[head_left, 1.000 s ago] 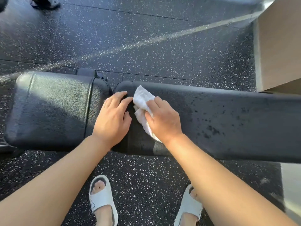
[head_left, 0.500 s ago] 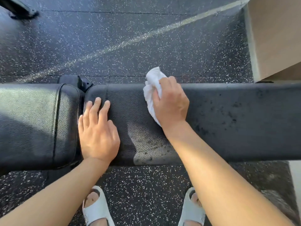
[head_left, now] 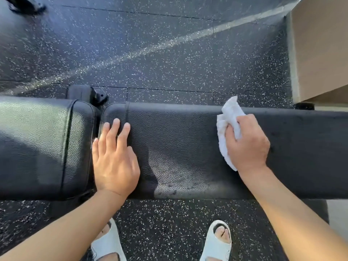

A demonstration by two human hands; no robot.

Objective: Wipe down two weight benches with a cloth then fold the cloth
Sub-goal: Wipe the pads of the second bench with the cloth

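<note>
Your right hand point(head_left: 247, 146), fingers clutching the cloth point(head_left: 227, 132), has slid rightward along the bench point(head_left: 178, 144); your left hand point(head_left: 114, 159) stays flat, fingers relaxed.

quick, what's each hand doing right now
left hand: open, fingers straight, resting flat on the bench pad
right hand: holding the white cloth against the pad

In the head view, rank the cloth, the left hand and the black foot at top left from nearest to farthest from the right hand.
1. cloth, held in the right hand
2. left hand, flat on the bench to the left
3. black foot, far top-left on the floor
</note>
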